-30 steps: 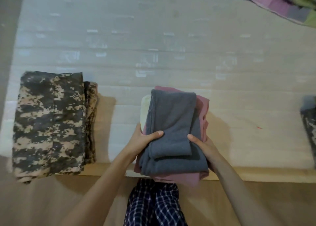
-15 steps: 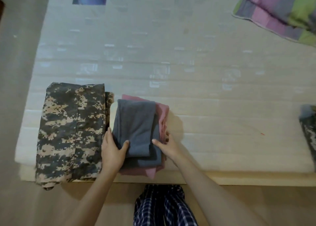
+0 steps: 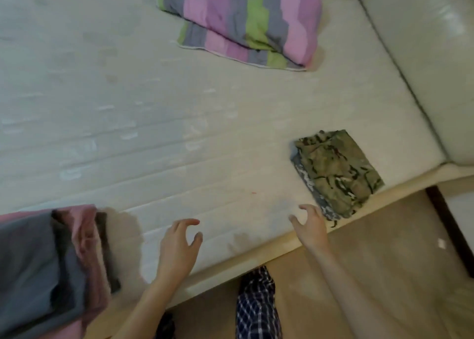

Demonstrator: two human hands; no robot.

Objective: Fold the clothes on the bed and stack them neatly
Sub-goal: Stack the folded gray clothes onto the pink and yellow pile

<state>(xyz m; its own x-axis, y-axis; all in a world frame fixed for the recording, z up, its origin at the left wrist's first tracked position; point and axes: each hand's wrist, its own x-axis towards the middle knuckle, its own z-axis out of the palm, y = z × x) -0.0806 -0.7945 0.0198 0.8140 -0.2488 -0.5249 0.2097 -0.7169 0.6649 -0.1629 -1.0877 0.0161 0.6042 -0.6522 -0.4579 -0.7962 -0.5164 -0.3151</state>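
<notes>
Both hands hover empty, fingers loosely curled, over the near edge of a pale bed [image 3: 154, 133], striped pillow [image 3: 246, 23] far beyond, grey-and-pink stack [image 3: 46, 267] beside the left hand [image 3: 179, 246], folded camouflage clothes [image 3: 338, 172] just past the right hand [image 3: 309, 227].

Both empty hands, left hand [image 3: 177, 246] and right hand [image 3: 309, 227], over mattress [image 3: 154, 123] between grey-pink stack [image 3: 43, 261] and camouflage pile [image 3: 338, 172]
</notes>
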